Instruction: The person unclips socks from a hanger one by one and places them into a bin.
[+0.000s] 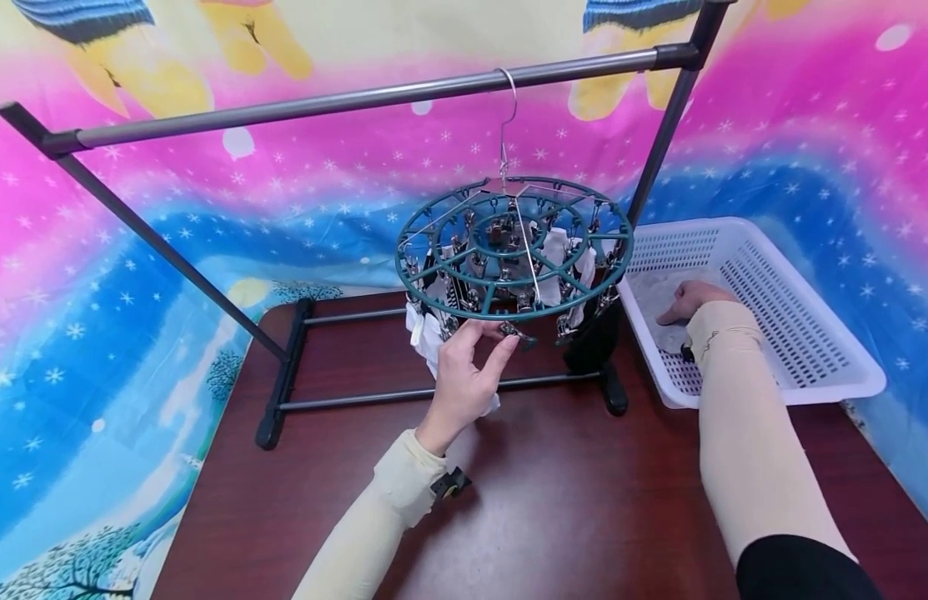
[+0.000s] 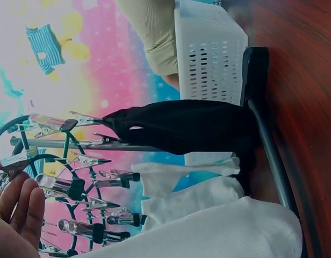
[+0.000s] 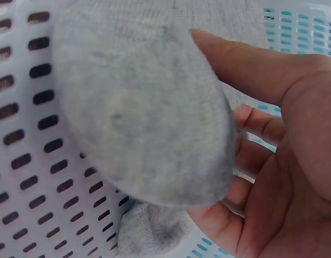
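At the near rim of a round green clip hanger (image 1: 494, 315), my left hand (image 1: 464, 383) pinches a metal clip (image 1: 512, 332) between thumb and fingers. Socks hang from other clips: a black sock (image 2: 192, 126) and several white socks (image 2: 208, 231) show in the left wrist view. My right hand (image 1: 699, 298) is down inside a white plastic basket (image 1: 831, 354). In the right wrist view its thumb and curled fingers hold a light grey sock (image 3: 144, 107). Another piece of grey knit (image 3: 152, 228) lies below it on the basket's perforated floor.
The hanger's hook (image 1: 509, 92) sits over the top bar (image 1: 358, 98) of a dark metal rack. The rack's feet (image 1: 272, 425) stand on a reddish-brown table (image 1: 569, 500). A colourful printed cloth (image 1: 321, 167) covers the wall behind.
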### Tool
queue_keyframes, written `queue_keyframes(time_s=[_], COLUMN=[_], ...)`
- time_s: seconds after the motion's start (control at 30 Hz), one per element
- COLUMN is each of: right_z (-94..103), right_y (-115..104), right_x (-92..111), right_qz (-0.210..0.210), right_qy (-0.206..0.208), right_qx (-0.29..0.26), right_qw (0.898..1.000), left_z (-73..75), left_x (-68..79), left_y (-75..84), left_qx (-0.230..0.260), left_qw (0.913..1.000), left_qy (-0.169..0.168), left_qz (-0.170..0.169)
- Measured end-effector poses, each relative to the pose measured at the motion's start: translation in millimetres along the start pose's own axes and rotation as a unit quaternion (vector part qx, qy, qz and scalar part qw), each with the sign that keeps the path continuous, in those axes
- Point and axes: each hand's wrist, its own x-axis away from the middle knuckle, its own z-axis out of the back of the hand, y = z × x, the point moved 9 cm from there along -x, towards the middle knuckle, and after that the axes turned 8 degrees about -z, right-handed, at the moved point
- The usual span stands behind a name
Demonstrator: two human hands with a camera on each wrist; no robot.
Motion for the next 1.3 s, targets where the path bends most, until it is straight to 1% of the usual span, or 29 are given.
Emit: queue_keyframes(time_s=[0.2,0.43,0.73,0.87,1.0,1.13,1.3], right_z=[1.3,0.1,4.7,6.8,7.7,9.3,13.4], right_y=[-2,-4,-9,-11,-14,-12,-10], right_x=[-1,0,8,7,6,7,7], right_qz=[0.012,0.019,0.004,0.016,0.039,0.039,0.049], right_qy=[0.011,0.002,0.021,0.027,0.021,0.005,0.005], right_qx=[0.028,0.024,0.007,0.033,0.069,0.055,0.049], right_qw=[0.999,1.0,1.0,0.999,0.997,0.998,0.998], left_z=[-0.4,-0.1,1.8,2.9,5.0,5.7,5.9], left_x=[1.2,2.9,2.8,3.4,3.7,5.0,5.6], left_y=[0.3,-1.5,-1.2,-1.3,-1.2,-1.8,-1.9], left_qx=[0.006,0.017,0.013,0.011,-0.002,-0.017,-0.021], left_qw=[1.0,0.9999,0.9999,0.9997,0.9994,0.9989,0.9988], left_qy=[0.0,-0.003,-0.004,0.0,0.005,0.003,0.0], left_qz=[-0.004,-0.002,-0.009,-0.02,-0.033,-0.042,-0.045])
